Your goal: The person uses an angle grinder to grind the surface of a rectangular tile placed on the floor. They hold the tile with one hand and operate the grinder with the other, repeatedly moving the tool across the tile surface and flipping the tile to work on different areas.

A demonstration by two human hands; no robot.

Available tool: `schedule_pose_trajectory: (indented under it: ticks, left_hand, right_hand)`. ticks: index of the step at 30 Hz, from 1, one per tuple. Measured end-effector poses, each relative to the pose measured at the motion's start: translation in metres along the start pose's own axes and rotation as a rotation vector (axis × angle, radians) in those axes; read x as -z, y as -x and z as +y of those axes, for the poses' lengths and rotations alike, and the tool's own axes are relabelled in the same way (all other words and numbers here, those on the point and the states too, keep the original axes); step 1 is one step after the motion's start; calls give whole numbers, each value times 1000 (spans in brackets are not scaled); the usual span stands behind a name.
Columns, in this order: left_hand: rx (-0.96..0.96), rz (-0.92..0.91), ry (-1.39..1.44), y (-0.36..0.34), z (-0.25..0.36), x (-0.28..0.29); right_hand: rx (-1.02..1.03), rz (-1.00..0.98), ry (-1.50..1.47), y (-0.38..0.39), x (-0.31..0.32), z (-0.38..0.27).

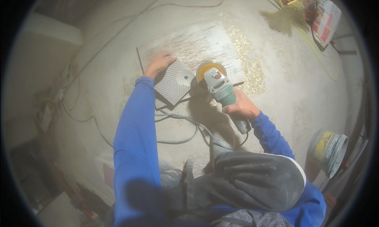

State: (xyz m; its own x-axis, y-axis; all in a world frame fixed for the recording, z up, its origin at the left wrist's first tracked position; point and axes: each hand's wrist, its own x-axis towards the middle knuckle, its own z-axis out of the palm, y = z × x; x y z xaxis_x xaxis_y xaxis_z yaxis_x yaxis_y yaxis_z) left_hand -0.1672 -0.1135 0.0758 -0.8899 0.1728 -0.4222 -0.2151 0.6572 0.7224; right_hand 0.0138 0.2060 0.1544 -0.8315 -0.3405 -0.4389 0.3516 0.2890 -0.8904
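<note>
My right hand [241, 105] is wrapped round the body of a green and grey angle grinder [221, 88]. Its round yellowish disc [209, 69] is beside the right corner of a grey tile [172, 84]; whether they touch I cannot tell. The tile shows a ridged face with a small dark mark or hole near that corner. Closed on the tile's upper left edge, my left hand [159, 63] has its thumb and some fingertips hidden. Under the tile lies a pale board [227, 49] scored with many dark cuts.
The grinder's grey cord [177, 141] loops on the dusty floor near my foot. A straw broom [287, 18] and printed bags [327, 22] are at the far right. To my right a bucket [325, 152] lies tilted. Pale debris [250, 71] is scattered beside the board.
</note>
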Motion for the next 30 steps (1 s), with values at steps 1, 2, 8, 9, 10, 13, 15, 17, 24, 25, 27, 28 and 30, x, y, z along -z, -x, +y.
schedule_pose_trajectory:
  ticks: [1,2,8,9,10,13,15,17,24,25,27,28,30]
  left_hand:
    - [-29,-36,-12,-7,-1,-6]
    - [-34,-77,-44,-13,-1,-12]
    - [-165,5,-182,-26,9,-36]
    - [-187,112,-127,-21,10,-36]
    - [-188,207,-84,-11,7,-34]
    - [-243,470,-40,37,-11,-37]
    - [-252,562,-84,76,-30,-51]
    - [-192,588,-196,114,-46,-75]
    - [-22,572,-213,147,-66,-122]
    - [-5,562,-205,147,-65,-121]
    - [14,548,-218,147,-62,-120]
    - [15,540,-226,147,-60,-119]
    - [12,559,-218,148,-57,-118]
  right_hand:
    - [9,1,33,-2,1,1]
    - [-19,-13,7,-3,1,2]
    - [-110,-58,45,-14,9,12]
    - [-95,-64,62,-19,10,14]
    - [-66,-81,62,-23,10,17]
    - [-21,-120,86,-38,10,21]
    - [-6,-139,153,-46,12,23]
    - [-7,-163,191,-54,14,23]
    - [-16,-238,296,-76,16,17]
    - [9,-258,300,-77,16,16]
    - [-6,-279,352,-86,15,14]
    - [-36,-284,374,-88,14,13]
    - [-9,-305,375,-90,14,13]
